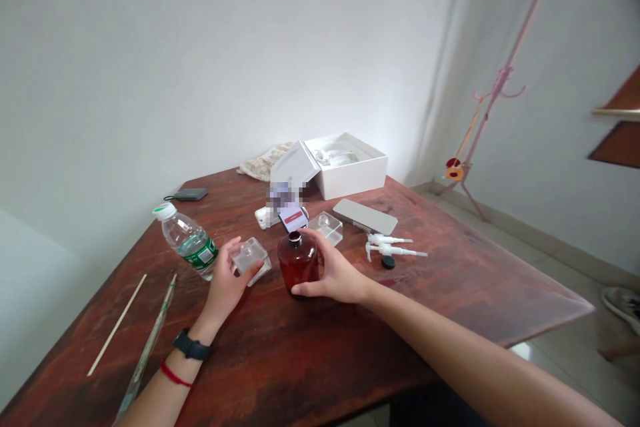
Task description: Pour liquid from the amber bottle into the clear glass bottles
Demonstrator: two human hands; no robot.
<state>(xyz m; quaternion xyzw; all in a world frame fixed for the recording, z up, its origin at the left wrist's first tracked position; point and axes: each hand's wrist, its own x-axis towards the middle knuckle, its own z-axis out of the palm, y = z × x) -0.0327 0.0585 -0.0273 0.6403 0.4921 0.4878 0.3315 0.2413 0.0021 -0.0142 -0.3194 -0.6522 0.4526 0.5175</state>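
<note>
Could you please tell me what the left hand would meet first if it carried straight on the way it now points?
The left hand, holding the square clear glass bottle, would probably meet the small white object first, though depth is hard to judge from this view.

Just behind the left hand, a black sport watch with a wide, matte strap wraps the wrist. A little further from the left hand, toward the elbow, a thin red cord bracelet circles the forearm. Across from the left hand, the right forearm is bare, with no sleeve covering it.
</note>
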